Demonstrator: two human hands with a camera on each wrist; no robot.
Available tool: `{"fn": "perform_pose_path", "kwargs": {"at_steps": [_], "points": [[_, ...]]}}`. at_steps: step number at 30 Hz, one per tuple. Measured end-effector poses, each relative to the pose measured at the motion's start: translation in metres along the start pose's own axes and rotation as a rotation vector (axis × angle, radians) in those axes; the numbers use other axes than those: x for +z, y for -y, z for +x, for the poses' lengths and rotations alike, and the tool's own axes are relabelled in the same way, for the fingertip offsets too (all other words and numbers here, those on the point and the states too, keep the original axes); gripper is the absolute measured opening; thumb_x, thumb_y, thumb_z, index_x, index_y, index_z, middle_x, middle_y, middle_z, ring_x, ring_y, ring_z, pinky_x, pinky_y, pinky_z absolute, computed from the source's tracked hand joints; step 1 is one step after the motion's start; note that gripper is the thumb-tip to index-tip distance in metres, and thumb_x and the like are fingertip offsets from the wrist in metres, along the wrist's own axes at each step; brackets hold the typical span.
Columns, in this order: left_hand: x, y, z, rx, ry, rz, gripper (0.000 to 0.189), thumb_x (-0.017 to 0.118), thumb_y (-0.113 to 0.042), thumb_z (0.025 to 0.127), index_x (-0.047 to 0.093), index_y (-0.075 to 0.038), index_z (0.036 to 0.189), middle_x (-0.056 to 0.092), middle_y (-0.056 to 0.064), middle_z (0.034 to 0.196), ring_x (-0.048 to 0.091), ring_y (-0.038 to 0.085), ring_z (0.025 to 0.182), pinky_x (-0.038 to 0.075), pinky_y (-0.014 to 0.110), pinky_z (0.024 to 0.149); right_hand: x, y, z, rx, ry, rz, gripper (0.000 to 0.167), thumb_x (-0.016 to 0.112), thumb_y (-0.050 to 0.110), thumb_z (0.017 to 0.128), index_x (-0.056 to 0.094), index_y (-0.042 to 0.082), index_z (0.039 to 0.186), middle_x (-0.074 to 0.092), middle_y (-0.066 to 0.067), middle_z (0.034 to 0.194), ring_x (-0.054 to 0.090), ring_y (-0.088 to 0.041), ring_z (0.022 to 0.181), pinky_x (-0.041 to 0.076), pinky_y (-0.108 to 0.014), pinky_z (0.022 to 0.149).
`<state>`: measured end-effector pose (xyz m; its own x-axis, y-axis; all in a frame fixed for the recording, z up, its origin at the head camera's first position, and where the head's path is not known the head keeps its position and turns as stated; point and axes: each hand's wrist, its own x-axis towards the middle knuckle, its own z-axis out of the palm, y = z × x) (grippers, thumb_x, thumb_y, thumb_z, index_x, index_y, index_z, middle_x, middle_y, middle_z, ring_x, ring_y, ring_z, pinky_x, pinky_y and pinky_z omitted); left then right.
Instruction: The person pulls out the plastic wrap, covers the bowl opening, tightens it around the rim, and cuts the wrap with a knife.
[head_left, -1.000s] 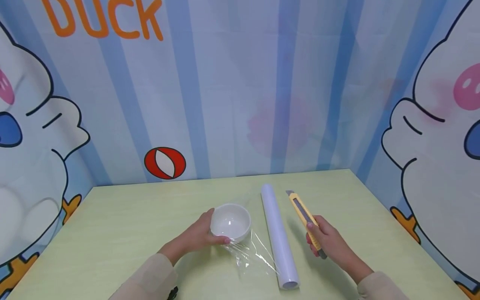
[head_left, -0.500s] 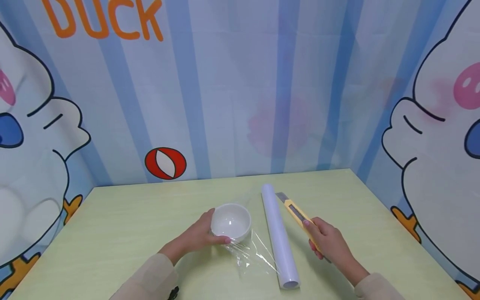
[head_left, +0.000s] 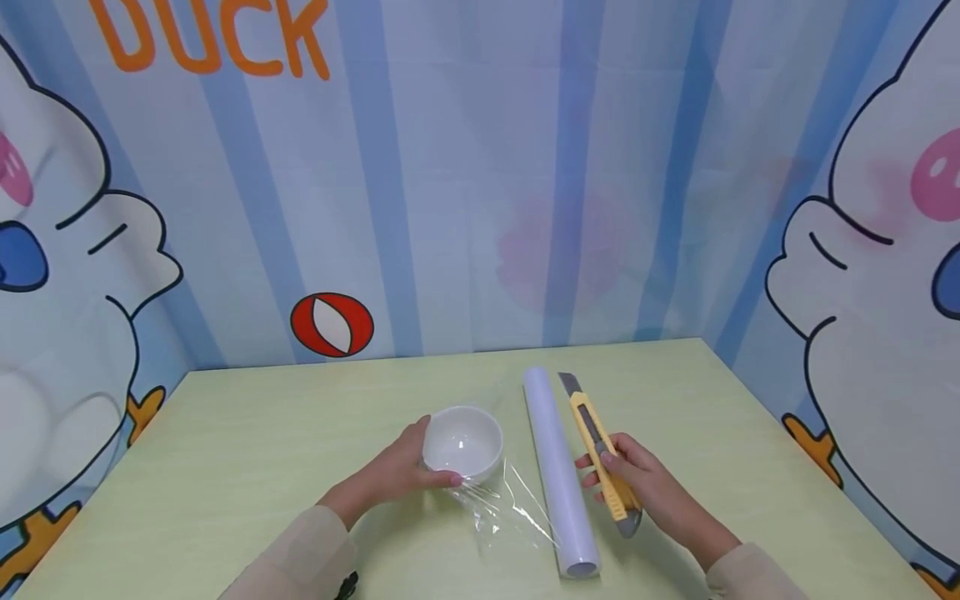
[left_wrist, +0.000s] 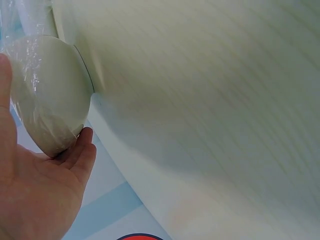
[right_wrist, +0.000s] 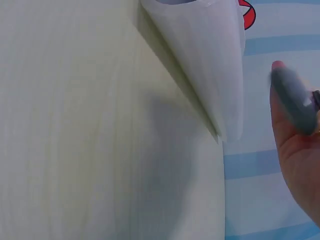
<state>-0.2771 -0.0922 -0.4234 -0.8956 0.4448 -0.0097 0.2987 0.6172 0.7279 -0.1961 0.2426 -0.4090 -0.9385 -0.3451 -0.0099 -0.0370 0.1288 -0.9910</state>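
Observation:
In the head view, my left hand grips a small white bowl, thumb at its near rim and fingers round the left side. Clear cling film clings to the bowl and stretches in creases to the roll, a long pale tube to its right. The left wrist view has the film wrinkled over the outside of the bowl. Just right of the roll, my right hand holds a yellow utility knife, its blade extended and pointing away. The knife's grey butt end appears blurred in the right wrist view.
Everything is over a pale yellow-green table. Its back edge meets a blue striped cloth backdrop with cartoon prints, which also rises at both sides.
My right hand has shifted left towards the roll. The knife tilted over towards the roll, then swung back more upright, its butt end now showing below the hand. Left hand and bowl stay put.

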Motion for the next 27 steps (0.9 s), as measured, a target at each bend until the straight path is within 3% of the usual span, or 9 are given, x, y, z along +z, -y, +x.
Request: {"fn": "perform_pose_path", "kwargs": {"at_steps": [2, 7, 14, 21, 27], "points": [[0.0, 0.0, 0.0, -0.001, -0.001, -0.004, 0.095, 0.08, -0.04, 0.067, 0.029, -0.003, 0.138, 0.045, 0.012, 0.127, 0.046, 0.024, 0.113, 0.045, 0.046, 0.094, 0.002, 0.0, 0.0, -0.02, -0.016, -0.024, 0.04, 0.035, 0.027, 0.101, 0.029, -0.007, 0.12, 0.057, -0.003, 0.104, 0.06, -0.009, 0.085, 0.051, -0.028, 0.071], [0.001, -0.001, -0.001, -0.025, 0.0, -0.002, 0.1, 0.08, -0.042, 0.067, 0.025, -0.002, 0.14, 0.044, 0.012, 0.129, 0.046, 0.025, 0.114, 0.044, 0.047, 0.095, 0.008, -0.001, 0.001, -0.03, -0.113, -0.082, 0.036, 0.031, 0.022, 0.102, 0.029, -0.007, 0.121, 0.051, -0.01, 0.093, 0.054, -0.008, 0.072, 0.051, -0.027, 0.066], [0.0, -0.002, -0.002, -0.036, -0.001, 0.014, 0.103, 0.078, -0.042, 0.068, 0.02, 0.0, 0.143, 0.041, 0.014, 0.133, 0.044, 0.027, 0.119, 0.039, 0.049, 0.1, 0.015, 0.003, 0.003, 0.028, -0.275, -0.125, 0.028, 0.035, 0.021, 0.101, 0.037, -0.003, 0.114, 0.052, -0.013, 0.086, 0.053, -0.01, 0.064, 0.05, -0.024, 0.063], [-0.001, -0.003, -0.002, -0.031, 0.002, 0.009, 0.102, 0.078, -0.042, 0.068, 0.022, -0.001, 0.142, 0.042, 0.013, 0.132, 0.044, 0.026, 0.118, 0.041, 0.049, 0.098, 0.016, 0.001, 0.005, 0.058, -0.328, -0.14, 0.025, 0.036, 0.019, 0.1, 0.04, -0.002, 0.113, 0.053, -0.011, 0.083, 0.053, -0.012, 0.062, 0.05, -0.027, 0.06], [-0.002, -0.002, 0.0, -0.042, 0.021, 0.029, 0.1, 0.078, -0.047, 0.066, 0.026, -0.005, 0.141, 0.043, 0.01, 0.131, 0.045, 0.024, 0.116, 0.042, 0.048, 0.097, 0.017, -0.003, 0.005, 0.095, -0.434, -0.168, 0.029, 0.039, 0.027, 0.099, 0.044, 0.0, 0.107, 0.055, -0.01, 0.078, 0.054, -0.013, 0.059, 0.05, -0.027, 0.056]]}}
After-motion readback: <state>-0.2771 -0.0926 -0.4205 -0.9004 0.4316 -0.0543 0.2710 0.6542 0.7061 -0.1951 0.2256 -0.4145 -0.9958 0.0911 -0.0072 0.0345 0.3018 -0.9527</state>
